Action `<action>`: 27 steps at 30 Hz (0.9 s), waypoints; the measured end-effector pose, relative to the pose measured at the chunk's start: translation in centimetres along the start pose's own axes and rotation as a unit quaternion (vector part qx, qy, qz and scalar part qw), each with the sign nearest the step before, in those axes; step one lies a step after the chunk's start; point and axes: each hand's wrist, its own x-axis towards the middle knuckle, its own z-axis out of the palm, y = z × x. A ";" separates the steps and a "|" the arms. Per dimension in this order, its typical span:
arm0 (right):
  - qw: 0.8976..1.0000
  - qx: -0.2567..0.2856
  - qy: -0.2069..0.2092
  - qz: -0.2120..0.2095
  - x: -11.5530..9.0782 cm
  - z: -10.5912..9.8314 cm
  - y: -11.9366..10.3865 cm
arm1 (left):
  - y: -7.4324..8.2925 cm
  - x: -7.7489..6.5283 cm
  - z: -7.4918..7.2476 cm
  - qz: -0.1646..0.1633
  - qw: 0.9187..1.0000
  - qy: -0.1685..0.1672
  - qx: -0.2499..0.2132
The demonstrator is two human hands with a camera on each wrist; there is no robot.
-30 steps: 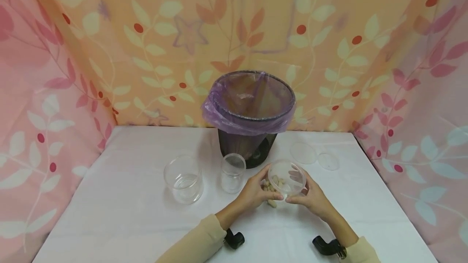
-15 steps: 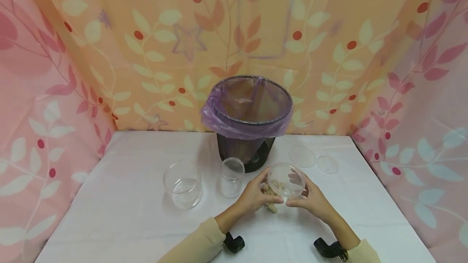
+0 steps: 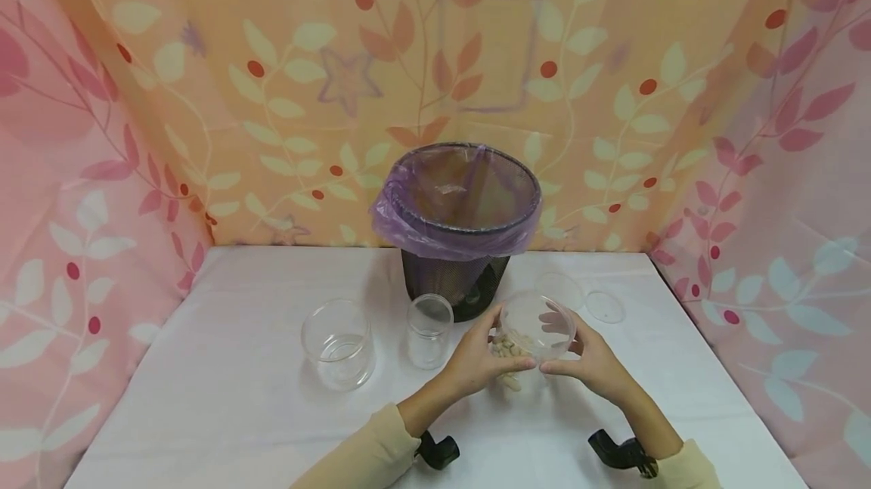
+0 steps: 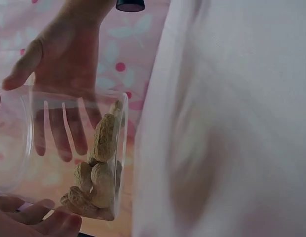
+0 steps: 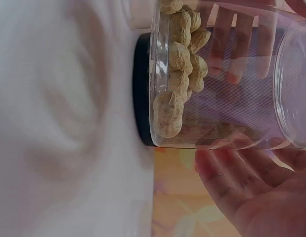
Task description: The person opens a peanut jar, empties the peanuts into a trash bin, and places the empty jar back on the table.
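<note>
A clear plastic jar without a lid is held between both hands, raised over the white table. Unshelled peanuts lie heaped at its bottom; the left wrist view shows peanuts through the wall. My left hand grips the jar's left side, thumb along the near side. Opposite it, my right hand curves around the right side, its fingers spread and seen through the plastic. The two thumb tips nearly meet at the front.
A black mesh bin with a purple liner stands behind the jar. To the left are a narrow clear jar and a wider one. Two clear round lids, one larger and one smaller, lie back right.
Both hands have lifted the jar slightly and shifted it a little to the right. The head view has tilted slightly. The other jars, lids and bin stay put.
</note>
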 end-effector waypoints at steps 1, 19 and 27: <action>1.000 -0.001 -0.001 -0.002 0.0 -0.1 -0.2 | 0.3 -0.1 -0.1 -0.001 1.000 0.000 0.001; 0.999 -0.010 0.000 -0.050 2.0 -1.2 -6.2 | 4.8 -1.7 -3.9 0.068 0.997 0.042 0.006; 0.997 0.020 -0.028 -0.075 3.8 0.0 -8.7 | 5.1 -3.0 -6.2 0.092 0.994 0.052 -0.003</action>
